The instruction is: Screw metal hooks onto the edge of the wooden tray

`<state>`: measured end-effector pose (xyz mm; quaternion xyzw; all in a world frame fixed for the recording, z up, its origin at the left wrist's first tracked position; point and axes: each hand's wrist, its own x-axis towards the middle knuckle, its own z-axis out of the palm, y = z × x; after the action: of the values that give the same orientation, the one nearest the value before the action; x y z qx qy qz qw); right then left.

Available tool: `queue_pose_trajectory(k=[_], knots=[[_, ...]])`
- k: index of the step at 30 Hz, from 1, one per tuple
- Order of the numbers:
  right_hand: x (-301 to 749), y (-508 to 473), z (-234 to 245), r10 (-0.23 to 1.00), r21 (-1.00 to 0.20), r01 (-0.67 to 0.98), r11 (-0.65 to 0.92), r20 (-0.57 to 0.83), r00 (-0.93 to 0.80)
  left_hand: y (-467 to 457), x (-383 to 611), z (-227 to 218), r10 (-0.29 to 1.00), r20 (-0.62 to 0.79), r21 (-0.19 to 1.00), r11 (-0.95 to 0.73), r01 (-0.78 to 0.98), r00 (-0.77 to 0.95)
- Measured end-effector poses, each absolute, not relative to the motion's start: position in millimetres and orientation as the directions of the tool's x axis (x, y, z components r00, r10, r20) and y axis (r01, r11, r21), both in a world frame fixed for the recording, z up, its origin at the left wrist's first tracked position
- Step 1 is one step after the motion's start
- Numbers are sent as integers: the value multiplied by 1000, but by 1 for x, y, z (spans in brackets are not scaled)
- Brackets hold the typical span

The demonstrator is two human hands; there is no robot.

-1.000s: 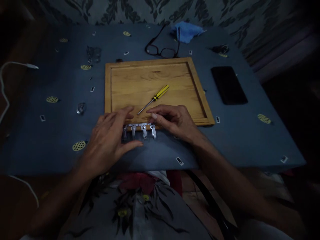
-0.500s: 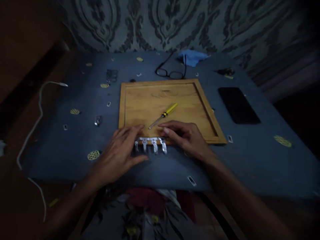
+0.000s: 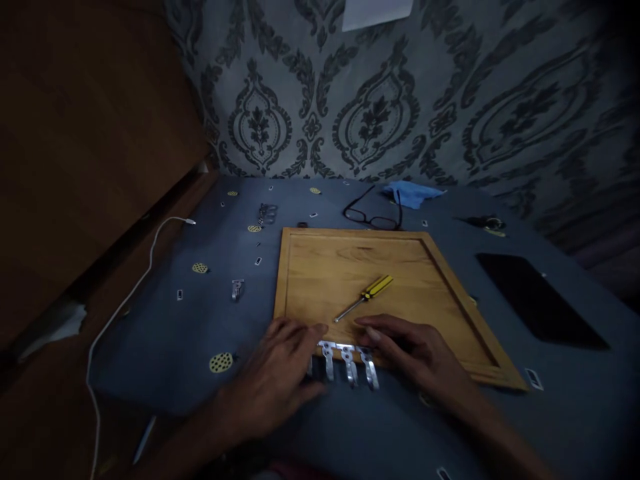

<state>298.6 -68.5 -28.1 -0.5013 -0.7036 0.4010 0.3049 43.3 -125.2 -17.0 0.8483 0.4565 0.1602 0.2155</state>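
Note:
A shallow wooden tray or framed panel (image 3: 357, 260) lies on the blue-covered table. Along its near edge is a shiny metal strip with several hanging hooks (image 3: 349, 367). My left hand (image 3: 277, 373) rests over the left end of that strip, fingers stretched onto the wood and thumb apart below. At the right end, thumb and forefinger of my right hand (image 3: 423, 350) are brought together just above the strip; whatever may be between them is too small to make out. A screwdriver with a yellow and black handle (image 3: 379, 287) lies on the panel, tip toward my hands.
Left of the panel lie a loose metal hook (image 3: 237, 289) and another hook piece (image 3: 267, 213). Glasses (image 3: 373, 219) and a blue cloth (image 3: 414, 193) sit behind it. A dark phone-like slab (image 3: 540, 300) is at right, a white cable (image 3: 150, 267) at left.
My view has tilted up and swung left, so everything sits lower and further right and more wall shows. Both hands keep nearly the same places at the hook strip.

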Motion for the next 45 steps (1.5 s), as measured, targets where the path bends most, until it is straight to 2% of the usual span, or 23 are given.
queue_pose_trajectory(k=[5, 9, 12, 18, 27, 35, 40, 45], knots=[[299, -68, -27, 952, -868, 467, 168, 20, -305, -120, 31, -8, 842, 111, 564, -491, 664, 529], [299, -70, -25, 955, -882, 448, 147, 10, -295, -82, -1, 6, 906, 151, 622, -398, 674, 396], [300, -69, -24, 953, -889, 433, 149, 13, -301, -28, -28, 11, 960, 154, 523, -282, 805, 236], [301, -68, -22, 955, -895, 419, 151, 23, -294, 53, -55, -8, 989, 117, 395, -131, 909, 92], [302, -68, -23, 958, -890, 416, 189, 73, -279, 60, -52, -26, 988, 119, 291, -131, 948, 100], [306, -67, -25, 982, -950, 292, 112, 61, -176, 59, -49, -16, 974, 144, 259, -207, 943, 174], [310, -63, -25, 986, -937, 309, 163, 146, -76, 47, -43, -2, 962, 153, 254, -258, 932, 224], [312, -59, -25, 979, -953, 224, 202, 202, -25, 45, -38, 0, 977, 149, 273, -192, 943, 155]])
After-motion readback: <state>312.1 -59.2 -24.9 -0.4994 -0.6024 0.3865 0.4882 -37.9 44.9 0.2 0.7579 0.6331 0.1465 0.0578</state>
